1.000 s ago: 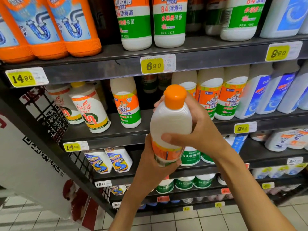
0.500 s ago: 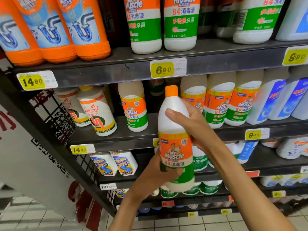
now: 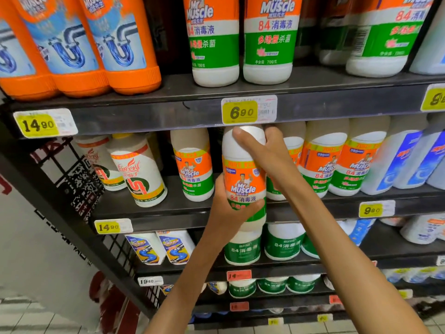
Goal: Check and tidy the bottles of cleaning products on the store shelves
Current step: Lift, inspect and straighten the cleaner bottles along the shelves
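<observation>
The bottle's cap is hidden behind the shelf edge above the right hand's fingers gripping its shoulder, while the left hand's fingers wrap its base, upright.

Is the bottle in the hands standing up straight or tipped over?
Upright. The Mr Muscle bottle has its label reading level, the left hand gripping its lower part and the right hand its top.

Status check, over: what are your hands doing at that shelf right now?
Both hands on Mr Muscle bottle: left hand grips base, right hand grips shoulder. Bottle upright at shelf gap. Neighbouring bottles close either side.
</observation>
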### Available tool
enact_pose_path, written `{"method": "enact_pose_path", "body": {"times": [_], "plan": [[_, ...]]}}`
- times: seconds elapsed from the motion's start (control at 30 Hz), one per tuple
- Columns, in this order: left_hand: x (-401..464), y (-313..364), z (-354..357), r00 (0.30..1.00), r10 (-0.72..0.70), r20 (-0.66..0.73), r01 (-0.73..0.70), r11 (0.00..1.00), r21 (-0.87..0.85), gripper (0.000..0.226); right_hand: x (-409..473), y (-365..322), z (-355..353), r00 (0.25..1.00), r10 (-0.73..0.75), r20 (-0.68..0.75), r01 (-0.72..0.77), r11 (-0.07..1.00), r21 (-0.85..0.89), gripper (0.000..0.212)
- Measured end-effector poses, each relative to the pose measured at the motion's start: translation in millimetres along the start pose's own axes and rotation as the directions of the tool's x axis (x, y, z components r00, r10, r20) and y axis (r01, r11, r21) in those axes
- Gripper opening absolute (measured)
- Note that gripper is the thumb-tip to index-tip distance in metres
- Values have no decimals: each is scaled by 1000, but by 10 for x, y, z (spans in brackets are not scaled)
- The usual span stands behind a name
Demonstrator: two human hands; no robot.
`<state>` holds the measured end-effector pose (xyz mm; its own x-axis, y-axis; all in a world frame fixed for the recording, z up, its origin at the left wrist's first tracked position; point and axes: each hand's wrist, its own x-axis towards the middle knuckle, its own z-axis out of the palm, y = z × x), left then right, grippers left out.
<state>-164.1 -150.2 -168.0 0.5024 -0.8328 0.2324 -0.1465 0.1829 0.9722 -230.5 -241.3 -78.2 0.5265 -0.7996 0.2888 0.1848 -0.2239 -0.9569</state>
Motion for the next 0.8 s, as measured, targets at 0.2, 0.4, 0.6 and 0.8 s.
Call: {"method": "enact_pose_path", "body": {"times": [0.2,0.4,0.6,0.8], "plan": [[182,-149,-29,998,58,-35,-57,998,28,79,88,39,-49,992,-87,95,92,994,-53,21],[303,-232,-15,994,60,-93,-52,995,87,84,85,137,-26,995,-97,15,98,959,-267,46],[241,-272,59,967,91,-239,-29,968,250,88,64,121,-16,988,-152,4,136,872,-471,54],[155,-402,135,959,68,-276,20,953,304,91,107,101,6,989,-147,-7,118,817,-564,39]]}}
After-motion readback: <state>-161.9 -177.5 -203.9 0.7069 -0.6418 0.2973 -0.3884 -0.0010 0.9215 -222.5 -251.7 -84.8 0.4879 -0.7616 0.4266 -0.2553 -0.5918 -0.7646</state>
